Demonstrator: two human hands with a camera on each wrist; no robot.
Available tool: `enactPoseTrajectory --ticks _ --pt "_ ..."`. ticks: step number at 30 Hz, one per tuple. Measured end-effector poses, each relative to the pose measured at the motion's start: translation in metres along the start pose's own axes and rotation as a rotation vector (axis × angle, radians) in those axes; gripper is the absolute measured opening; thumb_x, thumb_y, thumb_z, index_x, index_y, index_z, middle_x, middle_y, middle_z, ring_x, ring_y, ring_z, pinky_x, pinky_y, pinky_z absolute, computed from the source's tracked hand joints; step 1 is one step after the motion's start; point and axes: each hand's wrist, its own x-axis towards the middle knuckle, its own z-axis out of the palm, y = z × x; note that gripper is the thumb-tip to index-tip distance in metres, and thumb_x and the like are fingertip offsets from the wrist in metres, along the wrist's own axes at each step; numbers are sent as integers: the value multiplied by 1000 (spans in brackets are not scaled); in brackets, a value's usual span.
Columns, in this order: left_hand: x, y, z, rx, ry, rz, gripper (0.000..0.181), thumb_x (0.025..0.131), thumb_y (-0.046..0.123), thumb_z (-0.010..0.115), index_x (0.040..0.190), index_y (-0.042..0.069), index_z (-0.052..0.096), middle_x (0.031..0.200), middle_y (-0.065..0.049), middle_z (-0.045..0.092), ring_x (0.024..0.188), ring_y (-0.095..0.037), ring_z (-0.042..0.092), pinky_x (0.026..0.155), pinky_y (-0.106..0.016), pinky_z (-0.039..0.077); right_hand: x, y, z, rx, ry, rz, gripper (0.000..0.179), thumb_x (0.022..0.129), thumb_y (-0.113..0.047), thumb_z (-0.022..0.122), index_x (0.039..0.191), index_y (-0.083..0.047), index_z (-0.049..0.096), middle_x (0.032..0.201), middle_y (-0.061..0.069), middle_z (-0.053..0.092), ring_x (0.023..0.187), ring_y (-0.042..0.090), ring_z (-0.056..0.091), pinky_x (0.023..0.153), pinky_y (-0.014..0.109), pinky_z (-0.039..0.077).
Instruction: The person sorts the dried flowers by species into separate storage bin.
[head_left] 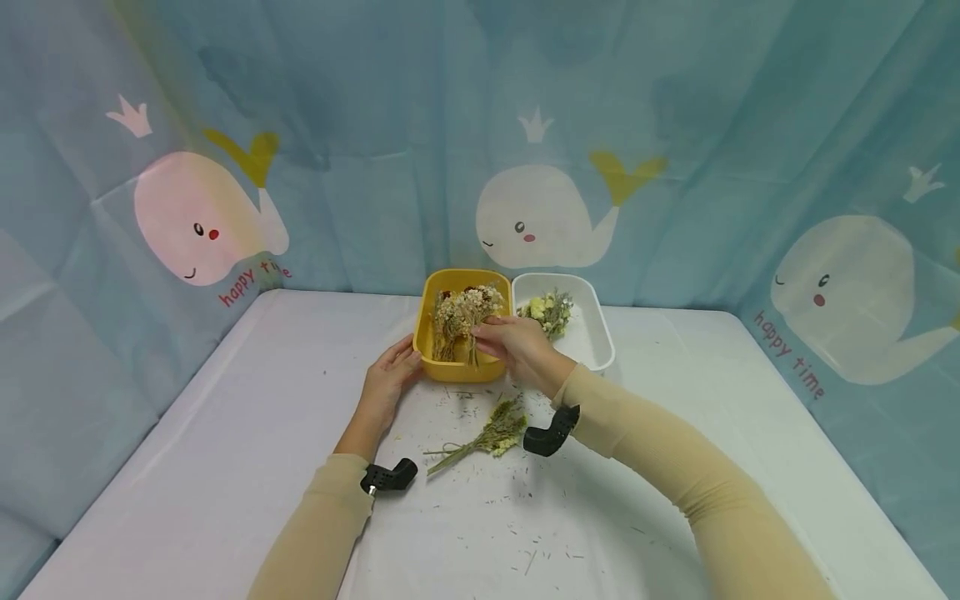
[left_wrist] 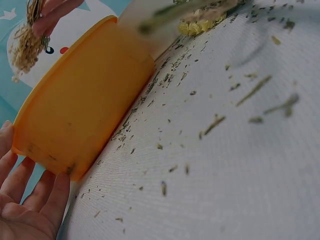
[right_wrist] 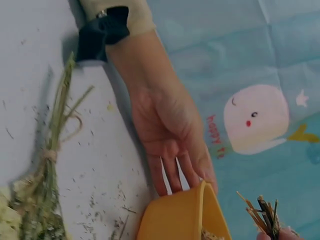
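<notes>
My right hand [head_left: 519, 343] pinches the stems of a small bunch of cream dried flowers [head_left: 480, 310] over the yellow bin [head_left: 461, 373]. Other dried flowers [head_left: 447, 329], cream with dark red bits, lie inside that bin. In the left wrist view the held bunch [left_wrist: 25, 55] hangs above the rim. My left hand [head_left: 387, 385] rests against the bin's near left corner with fairly straight fingers. Seen from the right wrist, the left thumb touches the rim and the fingers lie along the outer wall. Only the right fingertips [right_wrist: 285, 235] show there, by the cut stems.
A white bin [head_left: 600, 333] adjoins the yellow one and holds a yellow-green dried bunch [head_left: 550, 312]. Another tied bunch [head_left: 491, 435] lies on the white table [head_left: 285, 400] in front, among scattered plant crumbs. A blue whale-print curtain [head_left: 360, 208] hangs behind and at both sides.
</notes>
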Motion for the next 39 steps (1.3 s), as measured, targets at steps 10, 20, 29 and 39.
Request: enactPoseTrajectory --ticks 10,20,29,39 --pt "1 -1 -1 3 1 0 57 99 21 63 151 14 43 157 -6 43 143 -18 44 113 -30 45 31 -5 9 -10 15 1 58 90 5 68 144 5 48 141 20 58 67 8 71 71 18 61" --pt "0 0 -1 1 -6 -1 57 99 21 62 152 14 42 157 -7 43 143 -19 45 114 -32 44 59 -1 12 -24 53 -12 57 88 6 70 142 5 50 140 20 58 61 8 69 61 16 60" --pt "-1 0 0 -6 -5 -8 57 100 20 62 152 14 42 157 -7 43 143 -19 45 114 -33 44 72 8 19 -38 106 -36 37 84 12 70 121 11 61 114 23 71 67 14 70 89 33 61" --pt "-1 1 0 -25 -3 -6 57 99 19 63 152 13 43 156 -7 44 142 -19 46 113 -34 46 79 21 25 -167 161 -81 41 84 10 72 123 10 61 122 26 66 74 19 72 82 32 64"
